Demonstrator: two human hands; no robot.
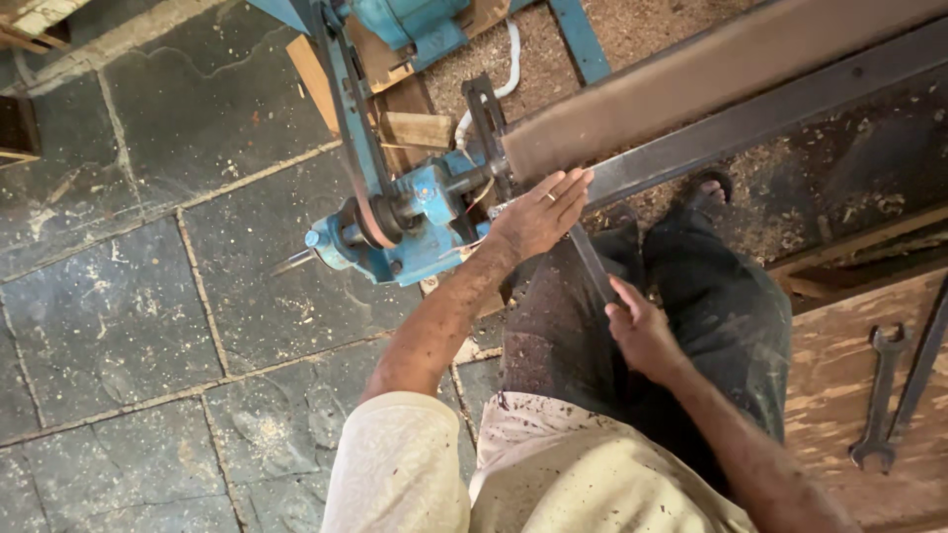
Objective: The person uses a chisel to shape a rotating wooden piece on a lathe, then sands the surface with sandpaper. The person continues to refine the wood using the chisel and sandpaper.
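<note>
Head view: two hands at a blue metal belt-driven machine [410,222].
The left hand [541,212] lies spread flat against the long grey-brown wooden plank [711,84], steadying its end; the right hand [640,331] closes around a thin dark metal strip [592,262] just below, over the slate floor [128,316].
</note>
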